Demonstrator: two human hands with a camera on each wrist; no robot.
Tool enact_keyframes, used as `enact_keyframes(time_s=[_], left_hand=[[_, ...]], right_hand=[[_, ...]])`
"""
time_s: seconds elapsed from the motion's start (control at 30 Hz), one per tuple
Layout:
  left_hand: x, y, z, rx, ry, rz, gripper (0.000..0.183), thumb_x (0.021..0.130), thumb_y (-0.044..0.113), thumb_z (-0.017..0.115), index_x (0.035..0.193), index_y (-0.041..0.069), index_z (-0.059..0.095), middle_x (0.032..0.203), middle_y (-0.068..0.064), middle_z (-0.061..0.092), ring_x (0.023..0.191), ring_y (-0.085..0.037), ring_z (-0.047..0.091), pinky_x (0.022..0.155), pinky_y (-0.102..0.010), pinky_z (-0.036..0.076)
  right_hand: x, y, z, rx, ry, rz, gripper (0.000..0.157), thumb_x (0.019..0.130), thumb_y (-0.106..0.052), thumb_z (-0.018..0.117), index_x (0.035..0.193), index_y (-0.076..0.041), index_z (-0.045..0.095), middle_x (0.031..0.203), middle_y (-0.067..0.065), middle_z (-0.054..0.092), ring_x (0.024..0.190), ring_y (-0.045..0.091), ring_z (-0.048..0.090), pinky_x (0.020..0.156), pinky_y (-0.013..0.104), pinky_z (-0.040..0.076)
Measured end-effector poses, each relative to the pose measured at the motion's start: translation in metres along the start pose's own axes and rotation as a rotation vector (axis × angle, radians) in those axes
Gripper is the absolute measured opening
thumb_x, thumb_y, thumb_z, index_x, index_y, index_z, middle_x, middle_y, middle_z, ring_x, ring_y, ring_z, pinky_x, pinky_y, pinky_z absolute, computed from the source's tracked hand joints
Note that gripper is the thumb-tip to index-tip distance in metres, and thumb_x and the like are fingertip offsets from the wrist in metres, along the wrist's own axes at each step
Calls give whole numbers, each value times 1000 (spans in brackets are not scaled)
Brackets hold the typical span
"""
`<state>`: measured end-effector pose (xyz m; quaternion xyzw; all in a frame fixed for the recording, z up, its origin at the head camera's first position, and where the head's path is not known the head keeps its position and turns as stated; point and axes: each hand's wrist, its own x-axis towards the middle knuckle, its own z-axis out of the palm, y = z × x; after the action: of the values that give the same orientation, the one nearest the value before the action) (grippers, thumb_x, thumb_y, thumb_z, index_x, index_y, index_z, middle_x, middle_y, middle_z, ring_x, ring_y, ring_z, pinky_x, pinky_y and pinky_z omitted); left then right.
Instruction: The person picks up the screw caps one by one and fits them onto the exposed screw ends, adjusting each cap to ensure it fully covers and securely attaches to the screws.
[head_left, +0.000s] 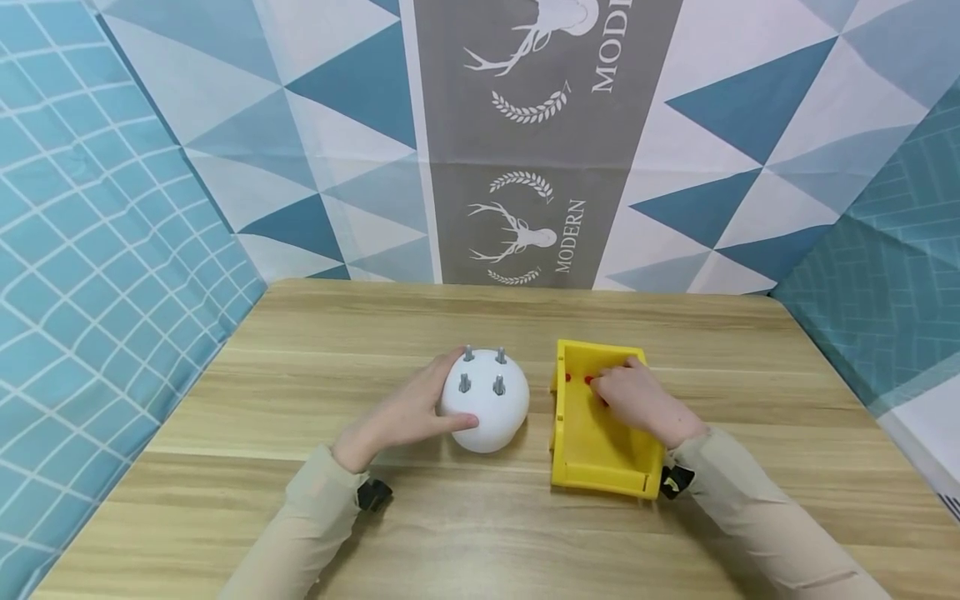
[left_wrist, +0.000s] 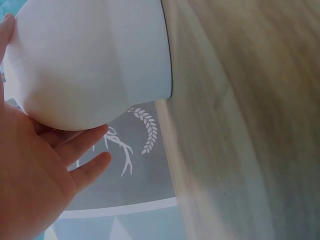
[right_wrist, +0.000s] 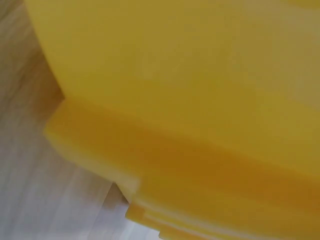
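Left grip (head_left: 412, 410) wide, right grip (head_left: 641, 400) palm-down

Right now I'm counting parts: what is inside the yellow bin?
Two small red pieces show toward the far end of the bin, to the left of the right grip, which reaches in. Anything beneath or within that grip is covered.
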<state>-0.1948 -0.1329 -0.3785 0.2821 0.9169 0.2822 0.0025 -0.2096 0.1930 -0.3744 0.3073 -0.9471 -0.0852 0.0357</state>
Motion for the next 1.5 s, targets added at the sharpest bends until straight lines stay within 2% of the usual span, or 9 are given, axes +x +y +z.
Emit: enact_keyframes(time_s=[0.37, 0.47, 0.63, 0.7, 0.8, 0.93, 1.03, 1.27, 1.5], left_hand=[[2, 0, 0, 10, 2, 10, 101, 70, 72, 54, 145, 15, 18, 142, -5, 34, 128, -22, 36, 103, -42, 32], [2, 0, -1, 11, 3, 7, 101, 70, 72, 54, 145, 16, 18, 142, -5, 35, 127, -23, 37, 102, -42, 33], [2, 1, -2, 10, 7, 8, 101, 70, 72, 55, 145, 15, 19, 142, -6, 35, 127, -23, 38, 102, -42, 34], [1, 1, -2, 3, 2, 6, 101, 70, 72, 55, 145, 15, 18, 142, -6, 34, 128, -23, 37, 102, -42, 33], [1, 2, -1, -9, -4, 1, 102, 70, 72, 55, 145, 15, 18, 143, -6, 34, 128, -22, 35, 103, -41, 32], [1, 3, -1, -14, -3, 5, 102, 70, 71, 56, 145, 13, 18, 142, -7, 34, 128, -21, 35, 104, -40, 31], [2, 3, 0, -23, -3, 9, 102, 71, 69, 57, 145, 11, 18, 141, -7, 35, 128, -21, 35, 104, -40, 31], [0, 3, -1, -56, -9, -5, 102, 70, 68, 59, 145, 12, 18, 141, -8, 34, 129, -21, 34, 104, -41, 31], [0, 1, 1, -57, -7, -9, 102, 70, 70, 58, 145, 13, 18, 141, -7, 34, 128, -21, 35, 104, -40, 31]], right_hand=[[-6, 4, 0, 101, 57, -70, 25, 77, -2, 67, 66, -19, 51, 66, -8, 42, 65, 11, 40, 70, 37, 29], [-9, 5, -2, 130, 62, -97, 22, 76, -5, 70, 71, -20, 54, 70, -9, 47, 68, 10, 43, 72, 39, 31], [-10, 7, -5, 183, 40, -108, 14, 76, -9, 71, 82, -20, 63, 89, -6, 62, 80, 12, 53, 79, 44, 35], [-11, 7, -7, 215, 22, -101, 13, 77, -11, 70, 85, -19, 65, 93, -5, 63, 82, 12, 53, 82, 45, 35], [-11, 9, -9, 281, 9, -96, 11, 79, -12, 69, 87, -17, 66, 90, -6, 61, 76, 10, 51, 82, 41, 37], [-12, 13, -14, 394, 5, -83, 10, 80, -10, 67, 89, -13, 66, 88, -5, 60, 73, 8, 52, 74, 29, 46], [-15, 15, -20, 450, -8, -56, 13, 80, -9, 66, 93, -10, 66, 91, -2, 61, 77, 11, 54, 71, 28, 50], [-21, 17, -36, 453, -27, -26, 15, 82, -9, 65, 96, -11, 68, 93, -1, 61, 79, 16, 55, 74, 32, 49], [-23, 13, -48, 487, -14, -37, 12, 85, -13, 62, 96, -15, 67, 92, -3, 60, 69, 4, 51, 66, 23, 48]])
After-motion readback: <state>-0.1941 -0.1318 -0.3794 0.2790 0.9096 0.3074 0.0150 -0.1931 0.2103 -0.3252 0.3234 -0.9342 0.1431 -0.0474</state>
